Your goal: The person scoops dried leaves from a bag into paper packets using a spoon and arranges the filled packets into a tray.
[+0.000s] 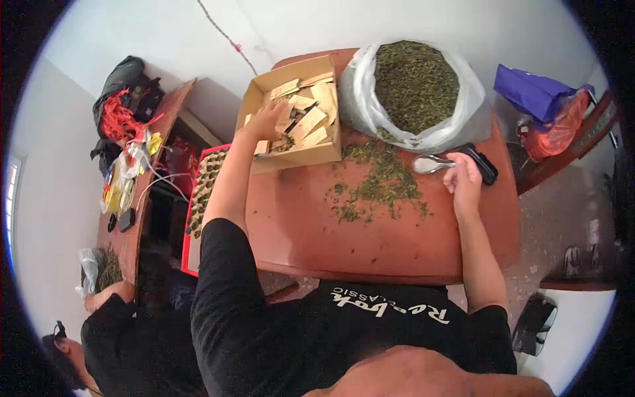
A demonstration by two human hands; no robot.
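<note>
My left hand [268, 120] reaches into a cardboard box [297, 159] of small tan paper packets [309, 124]. Its fingers look stretched out over the packets; whether they touch one is hard to see. At the right side of the reddish table, my right hand [464, 180] has its fingers closed around the handle of a metal spoon [428, 164]. The spoon's bowl points left and looks bare. Just behind this hand lies a black object [486, 165], partly covered. Loose dried green leaves [378, 182] are scattered between my hands.
A large clear plastic bag [357, 99] full of dried leaves stands behind the spoon. Left of my arm is a red-rimmed tray [187, 255] with rows of small brown pieces. A co-worker [132, 344] sits at a cluttered side table [155, 142]. Blue and red bags [536, 92] are at right.
</note>
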